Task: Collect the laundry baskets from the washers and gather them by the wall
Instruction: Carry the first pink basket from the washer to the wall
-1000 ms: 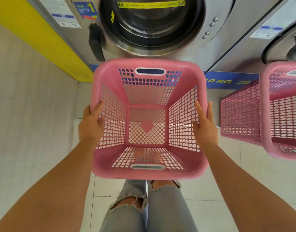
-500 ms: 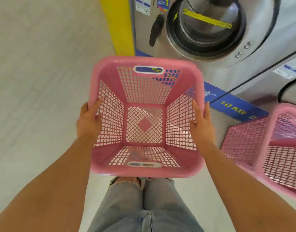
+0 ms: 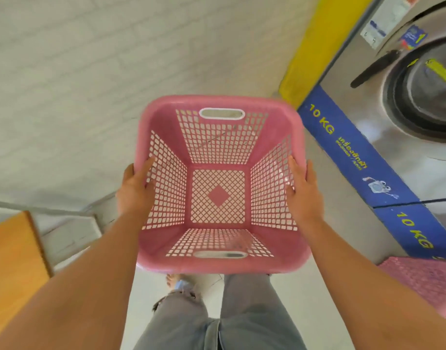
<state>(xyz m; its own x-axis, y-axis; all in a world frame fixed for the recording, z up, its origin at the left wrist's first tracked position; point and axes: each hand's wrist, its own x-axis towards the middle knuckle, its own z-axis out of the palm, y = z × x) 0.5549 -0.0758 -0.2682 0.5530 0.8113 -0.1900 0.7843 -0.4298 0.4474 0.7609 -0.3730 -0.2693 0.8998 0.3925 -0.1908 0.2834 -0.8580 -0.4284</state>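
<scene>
I carry an empty pink laundry basket (image 3: 218,137) in front of me, its open top facing me. My left hand (image 3: 133,188) grips its left rim and my right hand (image 3: 301,190) grips its right rim, thumbs inside the lattice walls. The basket hangs above the floor, facing a white tiled wall (image 3: 90,72). A second pink basket (image 3: 424,284) shows partly at the right edge, in front of the washers. Washer number 1 (image 3: 406,102), steel with a round door, stands at the upper right.
A yellow pillar (image 3: 315,46) separates the wall from the washers. A blue "10 KG" strip (image 3: 355,157) runs along the washer base. An orange wooden surface (image 3: 12,261) sits at the lower left. My legs in grey ripped jeans (image 3: 217,322) are below the basket.
I have turned left with the basket held in both hands. The washers and second basket have slid to the right edge, and the white wall now fills the view ahead.
</scene>
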